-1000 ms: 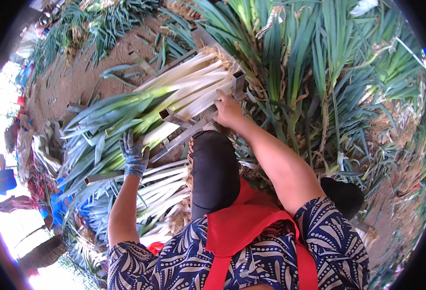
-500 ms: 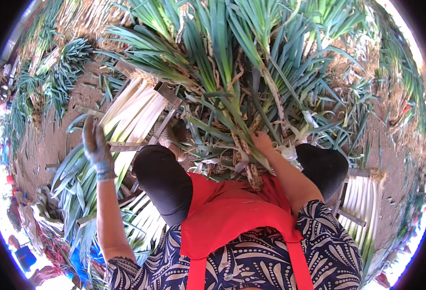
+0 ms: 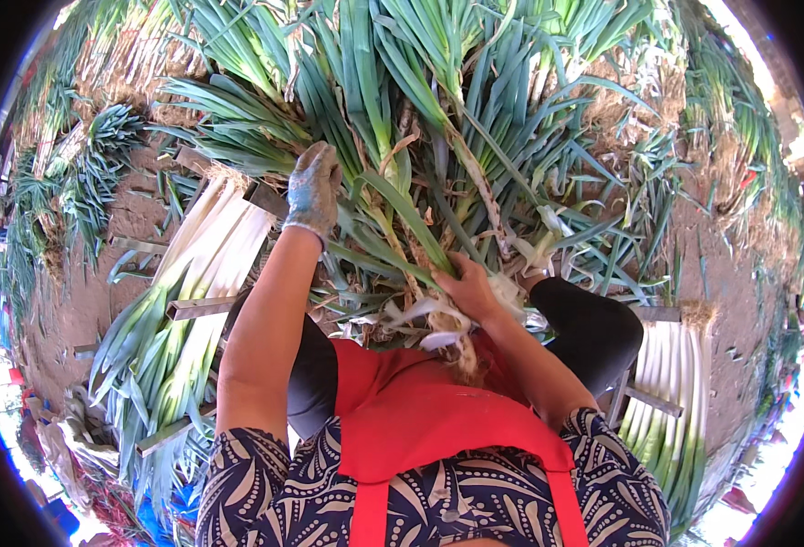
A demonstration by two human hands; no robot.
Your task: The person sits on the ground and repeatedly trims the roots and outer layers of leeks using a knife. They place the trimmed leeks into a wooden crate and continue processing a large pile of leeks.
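My right hand point(image 3: 467, 287), bare, is closed around a long green onion point(image 3: 417, 228) low in front of my lap. Its green leaves point up and away; brown, peeling skin hangs near the red apron point(image 3: 447, 415). My left hand point(image 3: 314, 187), in a grey-blue glove, is over the left edge of the pile of untrimmed green onions point(image 3: 365, 82). Its fingers are curled, and whatever lies under them is hidden. To its left, a bundle of clean white-stemmed green onions point(image 3: 215, 232) lies in a metal rack point(image 3: 203, 308).
Another bundle of white-stemmed green onions point(image 3: 666, 365) rests in a rack point(image 3: 653, 401) by my right knee. Loose leaves and peelings point(image 3: 602, 228) litter the ground between my legs and beyond. More green onions point(image 3: 110, 137) are heaped at the far left and along the right.
My left hand has moved right, from beside the racked bundle to the pile, and its fingers have curled. My right hand has shifted slightly left and nearer, still holding the green onion.
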